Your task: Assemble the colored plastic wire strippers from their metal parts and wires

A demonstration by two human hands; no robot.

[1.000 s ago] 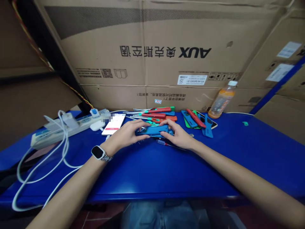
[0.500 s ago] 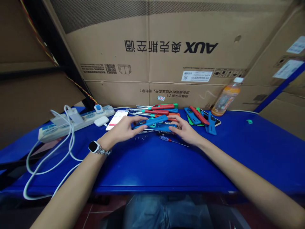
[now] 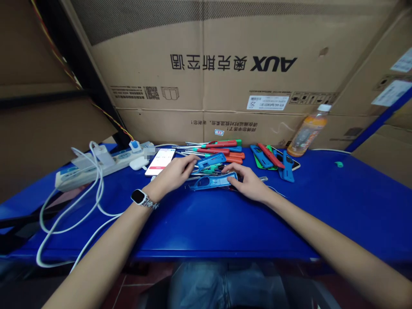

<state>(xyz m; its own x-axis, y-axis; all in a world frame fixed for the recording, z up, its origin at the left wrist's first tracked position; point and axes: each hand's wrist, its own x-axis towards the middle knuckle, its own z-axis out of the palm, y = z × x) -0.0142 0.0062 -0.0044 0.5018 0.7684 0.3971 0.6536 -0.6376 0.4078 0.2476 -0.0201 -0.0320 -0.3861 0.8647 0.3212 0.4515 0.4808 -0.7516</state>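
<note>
Two blue plastic lighter handle halves lie apart, one behind the other, near the middle of the blue table. My left hand (image 3: 179, 171) pinches the left end of the rear blue handle half (image 3: 211, 161). The fingers of my right hand (image 3: 248, 183) are closed on the right end of the front blue handle half (image 3: 210, 182), whose hollowed side shows. Between the two halves are small green parts (image 3: 212, 168) and thin metal pieces, partly covered. A thin shaft (image 3: 277, 192) sticks out beyond my right hand; its other end is hidden.
Behind my hands lie several long-nosed lighters with red handles (image 3: 222, 144). A lit phone (image 3: 161, 162), white earbud case (image 3: 139, 162) and power strip (image 3: 124, 159) with looping cables stand left. Loose handle shells (image 3: 272, 156) and an orange drink bottle (image 3: 307, 131) are right; a cardboard box (image 3: 144, 124) rises behind.
The two blue handle halves, close together before, are now separated. My right hand has brought the front one nearer and turned it, covering the screwdriver's handle.
</note>
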